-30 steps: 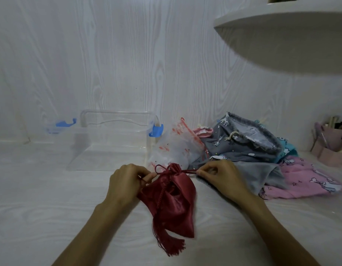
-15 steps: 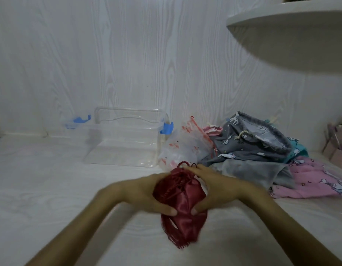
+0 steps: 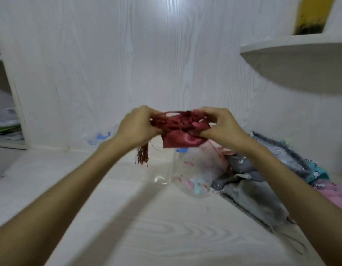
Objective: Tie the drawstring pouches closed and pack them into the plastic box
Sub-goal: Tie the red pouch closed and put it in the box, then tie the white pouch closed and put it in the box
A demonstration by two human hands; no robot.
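There is one view only, from a wide-angle camera worn on the person's head. It looks forward and slightly down over the white surface [image 3: 156, 227] toward the wood-grain wall [image 3: 128, 64], which fills the upper half. Both forearms enter from the lower corners and converge at mid-frame, where the left hand [image 3: 136, 124] and right hand [image 3: 223, 125] are raised, close to the lens. A shelf [image 3: 293, 46] juts in at upper right, above the camera's line of sight, so its underside shows. Straight edges bow near the borders. The picture is a little blurred.
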